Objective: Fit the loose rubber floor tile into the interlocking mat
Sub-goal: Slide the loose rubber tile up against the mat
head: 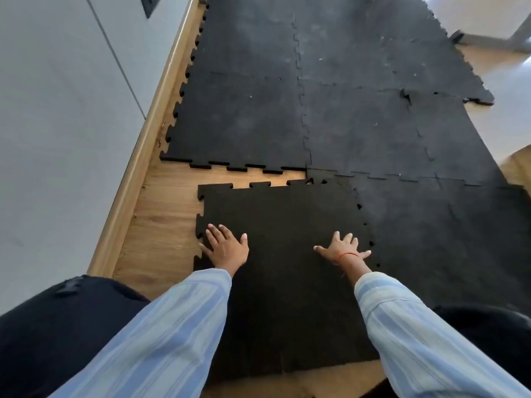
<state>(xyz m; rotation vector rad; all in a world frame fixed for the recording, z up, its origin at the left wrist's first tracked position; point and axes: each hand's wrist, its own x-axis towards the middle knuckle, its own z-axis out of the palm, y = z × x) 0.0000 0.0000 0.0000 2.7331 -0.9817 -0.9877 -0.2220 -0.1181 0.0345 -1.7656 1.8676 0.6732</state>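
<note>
Loose tile (287, 254): we see a black rubber square with toothed edges lying flat on the wooden floor (169, 225), directly in front of us at the near left corner of the mat.
Mat (359, 110): we see many black tiles already locked together, stretching away from us and to the right.
Far edge of the loose tile: its teeth sit near the mat's teeth but not meshed; a tapering strip of bare wood shows between them, wide at the left and closing to nothing at the right corner.
Right edge of the loose tile: it lies against the neighbouring mat tile, with small dark gaps visible along the toothed seam, so we cannot tell how fully it is locked.
Left hand (225, 248): we press it palm down on the tile close to its left edge, fingers spread wide, gripping nothing.
Right hand (343, 249): we lay it flat and splayed near the tile's right edge, also gripping nothing; a thin red thread (349, 254) circles the wrist.
Sleeves (161, 334): pale blue striped cloth covers both forearms.
Left side: a wooden skirting strip (149, 133) runs along a grey wall (57, 110).
</note>
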